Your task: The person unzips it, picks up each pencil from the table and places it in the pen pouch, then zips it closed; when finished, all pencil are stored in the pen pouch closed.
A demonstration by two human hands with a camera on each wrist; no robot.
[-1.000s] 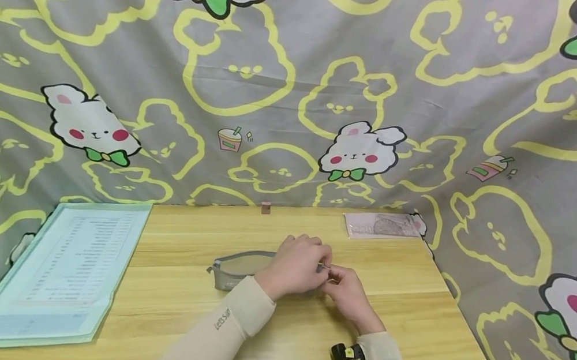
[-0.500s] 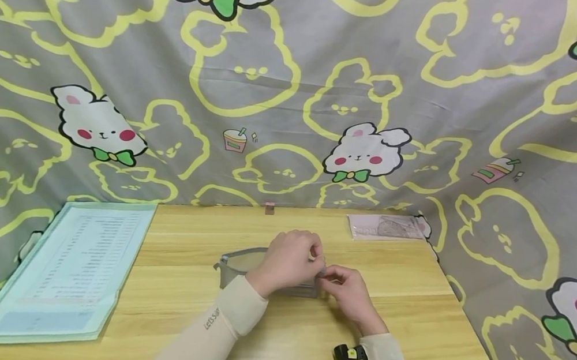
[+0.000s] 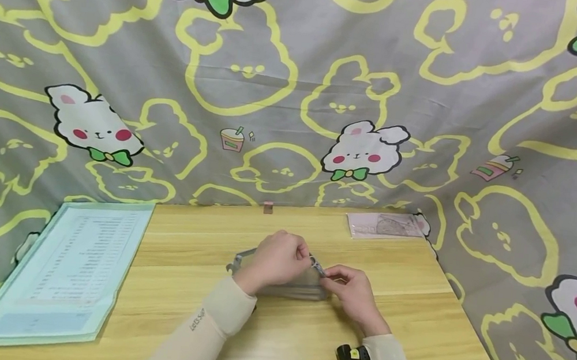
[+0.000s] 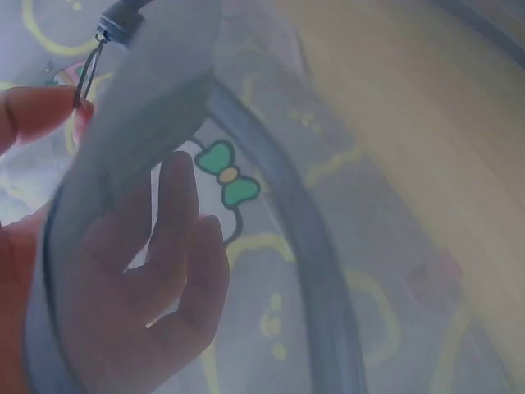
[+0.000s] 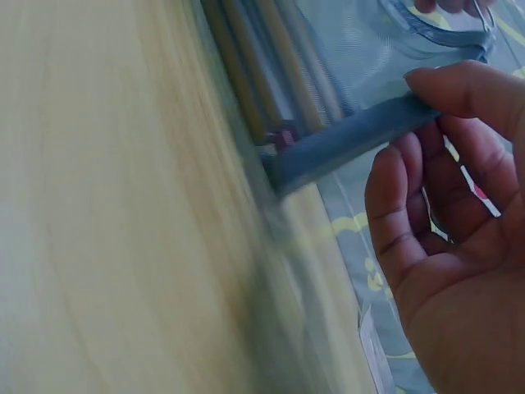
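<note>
A grey mesh zip pouch (image 3: pixel 293 290) lies at the middle of the table, partly behind my left hand. My left hand (image 3: pixel 278 260) reaches over it, and in the left wrist view its thumb and finger pinch the metal loop pull (image 4: pixel 88 75) of the zip slider (image 4: pixel 120 23). At the pouch's right end my right hand (image 3: pixel 356 294) pinches the edge between thumb and fingers; the right wrist view shows this grey end strip (image 5: pixel 353 139) close up. Long thin sticks (image 5: pixel 267 61), kind unclear, show inside through the mesh.
A pale green folder with a printed sheet (image 3: pixel 66 269) lies at the left. At the back right is a flat clear packet (image 3: pixel 385 225); a small brownish block (image 3: pixel 268 207) sits at the back edge. Patterned grey curtain (image 3: pixel 275 103) encloses the table (image 3: pixel 176 320).
My left hand has moved left, away from my right hand, with the pull between its fingers. The pouch's left end has shifted right. My right hand stays at the right end.
</note>
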